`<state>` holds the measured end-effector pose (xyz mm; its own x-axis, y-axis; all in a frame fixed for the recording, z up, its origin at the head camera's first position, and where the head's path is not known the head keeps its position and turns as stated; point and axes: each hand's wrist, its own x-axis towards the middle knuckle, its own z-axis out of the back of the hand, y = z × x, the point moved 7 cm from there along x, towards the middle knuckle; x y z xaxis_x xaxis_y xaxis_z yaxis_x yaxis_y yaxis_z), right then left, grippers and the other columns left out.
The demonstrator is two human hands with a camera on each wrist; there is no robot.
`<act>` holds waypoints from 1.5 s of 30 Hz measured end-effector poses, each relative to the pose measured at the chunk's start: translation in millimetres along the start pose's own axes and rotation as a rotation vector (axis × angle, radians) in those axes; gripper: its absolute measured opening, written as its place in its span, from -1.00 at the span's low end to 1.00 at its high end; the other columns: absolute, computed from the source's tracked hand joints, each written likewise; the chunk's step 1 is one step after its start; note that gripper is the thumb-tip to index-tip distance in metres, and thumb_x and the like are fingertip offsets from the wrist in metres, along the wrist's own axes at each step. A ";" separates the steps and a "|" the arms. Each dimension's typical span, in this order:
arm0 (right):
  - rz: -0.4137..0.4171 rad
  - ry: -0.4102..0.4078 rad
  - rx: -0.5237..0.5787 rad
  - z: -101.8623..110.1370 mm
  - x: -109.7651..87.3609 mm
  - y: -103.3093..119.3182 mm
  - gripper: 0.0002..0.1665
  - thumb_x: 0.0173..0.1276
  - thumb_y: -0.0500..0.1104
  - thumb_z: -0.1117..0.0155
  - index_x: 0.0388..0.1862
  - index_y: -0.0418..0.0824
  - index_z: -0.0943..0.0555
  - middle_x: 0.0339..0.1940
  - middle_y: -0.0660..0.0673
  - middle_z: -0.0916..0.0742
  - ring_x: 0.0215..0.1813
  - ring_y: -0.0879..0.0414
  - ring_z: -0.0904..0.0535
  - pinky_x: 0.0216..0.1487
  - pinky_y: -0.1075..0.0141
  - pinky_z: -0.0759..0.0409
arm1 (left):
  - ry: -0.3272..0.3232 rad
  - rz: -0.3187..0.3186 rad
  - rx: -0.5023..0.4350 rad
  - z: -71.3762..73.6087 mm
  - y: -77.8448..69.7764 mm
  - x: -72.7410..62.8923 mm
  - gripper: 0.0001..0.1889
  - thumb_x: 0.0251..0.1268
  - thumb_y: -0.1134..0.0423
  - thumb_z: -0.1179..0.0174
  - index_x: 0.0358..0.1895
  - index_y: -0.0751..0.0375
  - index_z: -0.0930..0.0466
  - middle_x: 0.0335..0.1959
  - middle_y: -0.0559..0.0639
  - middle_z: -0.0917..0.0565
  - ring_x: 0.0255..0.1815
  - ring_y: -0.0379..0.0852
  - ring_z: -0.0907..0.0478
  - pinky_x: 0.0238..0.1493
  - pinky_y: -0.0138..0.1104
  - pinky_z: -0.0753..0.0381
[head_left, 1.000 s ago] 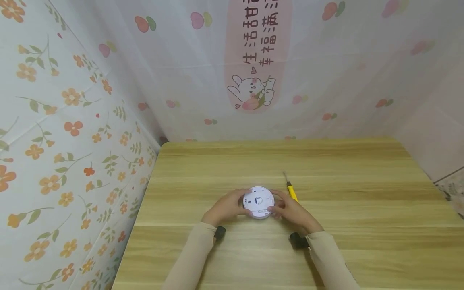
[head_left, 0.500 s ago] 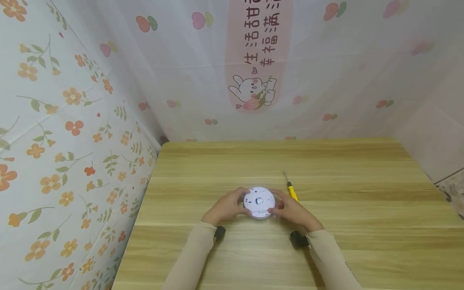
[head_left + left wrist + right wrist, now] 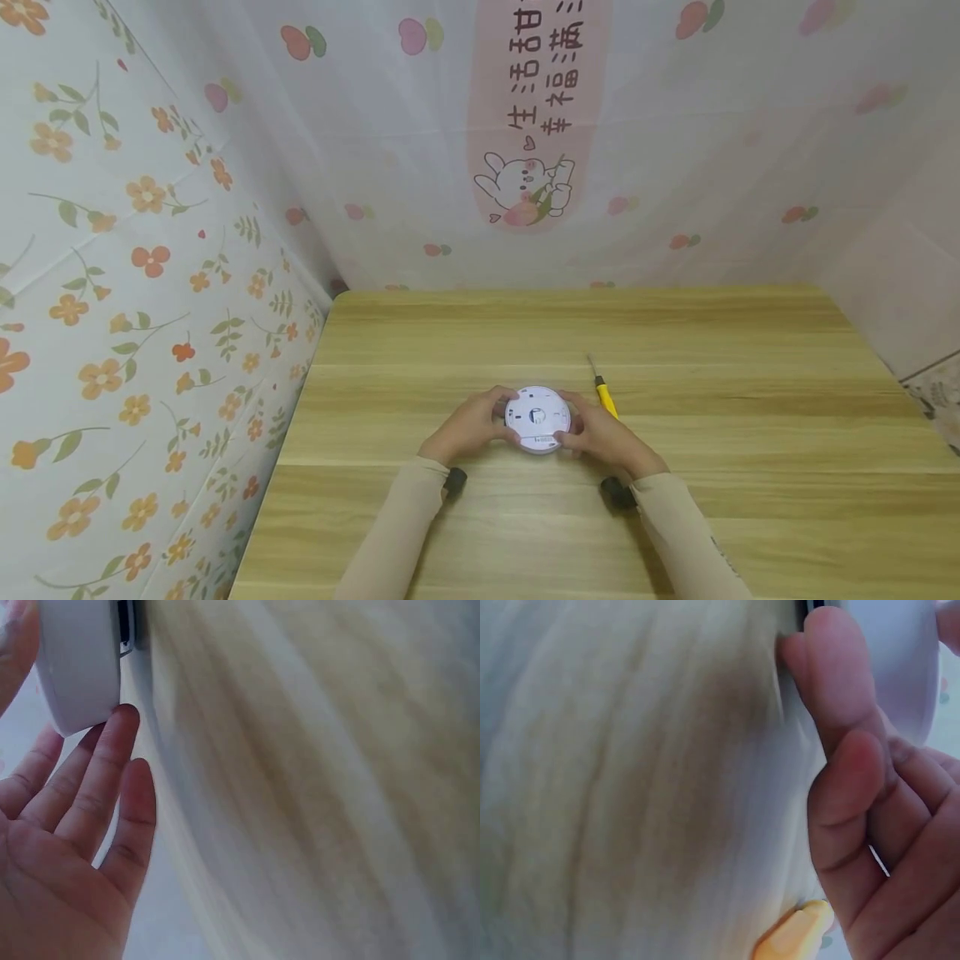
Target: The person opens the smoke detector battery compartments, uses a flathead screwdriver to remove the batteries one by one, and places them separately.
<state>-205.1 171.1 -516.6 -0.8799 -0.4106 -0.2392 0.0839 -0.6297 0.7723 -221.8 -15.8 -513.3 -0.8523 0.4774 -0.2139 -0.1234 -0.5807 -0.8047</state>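
Observation:
In the head view a round white plastic device point(image 3: 536, 429), perhaps a smoke detector, is held between both hands. A hole marks its centre, with small slots and print on its upper face. My left hand point(image 3: 469, 428) grips its left edge, thumb at the near side and fingers at the far side. On the right edge my right hand point(image 3: 604, 435) holds it likewise. The left wrist view shows the device's pale side wall point(image 3: 79, 667) against the fingertips, and a dark opening on its table-facing side. Just beyond the right hand lies a yellow-handled screwdriver point(image 3: 607, 399).
Everything rests over a wood-grain table point(image 3: 420, 350). A flowered cloth point(image 3: 142, 317) hangs along the left side, and a printed curtain point(image 3: 360, 150) stands behind the far edge. Black wrist cameras point(image 3: 617, 493) sit under both forearms.
Both hands keep their hold on the round device, which has barely shifted. The head view has tilted very slightly. The screwdriver lies where it was.

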 end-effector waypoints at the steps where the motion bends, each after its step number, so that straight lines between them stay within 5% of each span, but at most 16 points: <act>1: 0.008 -0.006 -0.010 -0.2 -0.1 0.3 -0.11 0.25 -0.13 -0.35 0.45 -0.34 -0.17 -0.51 -0.04 -0.60 -0.51 0.17 -0.47 -0.49 0.40 -0.46 | -0.002 -0.004 0.001 -0.1 0.2 0.4 -0.31 0.02 0.06 -0.44 0.28 0.05 -0.41 0.10 0.04 -0.64 0.15 -0.07 -0.57 0.28 -0.11 -0.47; 37: 0.083 -0.104 -0.094 -1.6 -2.3 -0.9 -0.31 0.31 -0.17 -0.25 0.37 -0.34 -0.30 -0.56 0.10 -0.67 -0.43 0.27 -0.51 -0.18 0.40 -0.49 | -0.034 -0.104 0.144 2.1 -7.6 -0.4 -0.45 0.02 0.07 -0.41 0.08 0.22 -0.50 -0.07 0.01 -0.67 -0.05 -0.16 -0.58 0.10 -0.28 -0.58; 45: 0.042 -0.082 -0.037 -0.6 -2.8 -0.9 -0.30 0.33 -0.14 -0.24 0.39 -0.32 -0.29 -0.34 -0.04 -0.76 -0.30 0.20 -0.60 -0.02 0.25 -0.59 | -0.022 -0.088 0.088 2.4 -6.3 0.1 -0.44 0.04 0.08 -0.40 0.12 0.20 -0.48 0.03 0.08 -0.68 0.09 -0.07 -0.60 0.20 -0.23 -0.54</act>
<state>-202.4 172.5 -517.0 -0.9104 -0.3829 -0.1569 0.1374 -0.6372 0.7584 -222.3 -13.6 -506.9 -0.8467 0.5156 -0.1315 -0.2420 -0.5932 -0.7678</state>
